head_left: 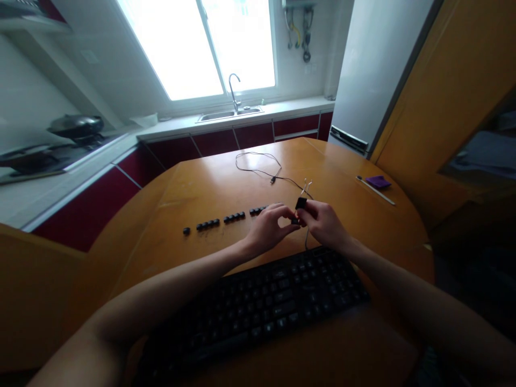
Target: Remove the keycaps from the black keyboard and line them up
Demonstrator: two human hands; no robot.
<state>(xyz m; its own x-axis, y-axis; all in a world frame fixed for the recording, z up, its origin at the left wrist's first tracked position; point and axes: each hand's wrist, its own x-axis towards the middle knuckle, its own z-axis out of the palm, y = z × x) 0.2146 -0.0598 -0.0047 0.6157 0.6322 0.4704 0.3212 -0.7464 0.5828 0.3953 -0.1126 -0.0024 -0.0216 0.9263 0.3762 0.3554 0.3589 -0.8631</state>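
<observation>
Above the far edge of a black keyboard (278,301), my two hands meet. My right hand (324,223) is closed around a keycap puller, whose black handle (300,203) shows at the fingertips and whose thin wire prongs (307,187) point up and away. My left hand (271,228) pinches a small black keycap (295,221) between thumb and finger, right beside the puller. To the left of my left hand, removed keycaps (208,224) lie in a row of small groups, with a single keycap (186,231) at the left end. My left hand hides part of the row's right end.
A thin cable (258,171) loops over the wooden table (169,209) behind my hands. At the right lie a white-handled brush (377,191) and a purple cloth-like piece (378,181). Beyond the table are a counter with a sink (220,115) and a fridge (363,70).
</observation>
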